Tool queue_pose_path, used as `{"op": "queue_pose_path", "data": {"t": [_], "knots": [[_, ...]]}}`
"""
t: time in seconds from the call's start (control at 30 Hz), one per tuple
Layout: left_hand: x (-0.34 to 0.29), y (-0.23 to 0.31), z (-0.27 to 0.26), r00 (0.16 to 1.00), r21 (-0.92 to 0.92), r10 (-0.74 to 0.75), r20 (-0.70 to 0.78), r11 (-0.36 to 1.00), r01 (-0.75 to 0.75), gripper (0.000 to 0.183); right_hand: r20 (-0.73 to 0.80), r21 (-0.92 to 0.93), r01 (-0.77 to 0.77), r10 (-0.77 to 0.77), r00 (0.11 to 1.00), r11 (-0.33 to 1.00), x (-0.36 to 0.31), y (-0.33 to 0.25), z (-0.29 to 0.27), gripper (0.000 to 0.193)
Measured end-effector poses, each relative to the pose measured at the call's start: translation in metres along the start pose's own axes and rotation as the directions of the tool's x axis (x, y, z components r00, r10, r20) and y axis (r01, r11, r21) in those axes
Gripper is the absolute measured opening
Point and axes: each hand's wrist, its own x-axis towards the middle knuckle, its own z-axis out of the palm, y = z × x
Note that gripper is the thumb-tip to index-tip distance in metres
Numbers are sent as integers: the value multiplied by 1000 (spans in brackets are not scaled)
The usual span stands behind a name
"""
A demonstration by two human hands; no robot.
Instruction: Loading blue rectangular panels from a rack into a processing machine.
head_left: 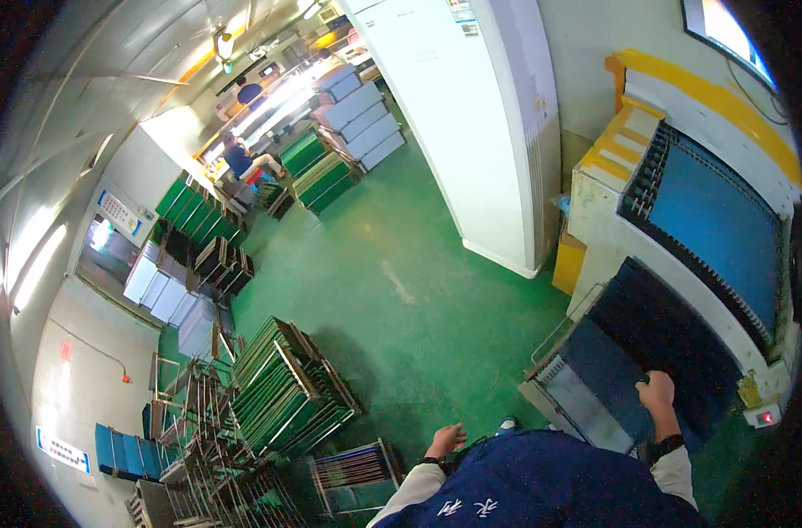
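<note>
My right hand (656, 394) is closed at the dark blue panels of a rack on the right. A small dark bit shows at its fingertips, but I cannot make out what it is. Beneath and beside that hand lie a blue-grey panel (599, 356) and a darker, nearly black panel (660, 330), both tilted. A pale metal plate (581, 400) sits at the rack's near left side. Held low in front of my body, my left hand (449, 439) has loosely bent fingers and nothing visible in it.
A machine with a blue slatted conveyor (717, 229) stands at the right, beside a tall white cabinet (454, 114). On the left are racks of green panels (286, 387) and a low wire rack (357, 475). People sit at a lit bench (269, 114) far back. The floor (392, 290) is green.
</note>
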Motion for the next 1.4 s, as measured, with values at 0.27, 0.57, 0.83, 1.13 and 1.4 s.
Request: {"op": "queue_pose_path", "data": {"t": [0.27, 0.57, 0.83, 1.13, 1.4], "knots": [[-15, 5, 6, 1000, -5, 21, 16, 1000, -21, 36, 27, 33, 18, -18, 999, 999, -3, -8, -9, 33], [-13, -2, 3, 1000, 5, 27, -7, 1000, -27, 39, -63, 12, 65, -64, 996, 998, -3, 3, 6, 35], [-17, -5, 7, 999, 22, 39, -8, 999, -38, 39, -15, -56, 47, -48, 999, 997, -10, -5, -1, 37], [-24, -8, 8, 998, 7, 68, -8, 998, -68, 42, -38, -50, 45, -47, 998, 998, -15, -7, -1, 33], [-25, -7, 8, 997, 32, 70, -14, 997, -69, 44, -82, -15, 94, -95, 992, 995, -14, -3, 2, 32]]}}
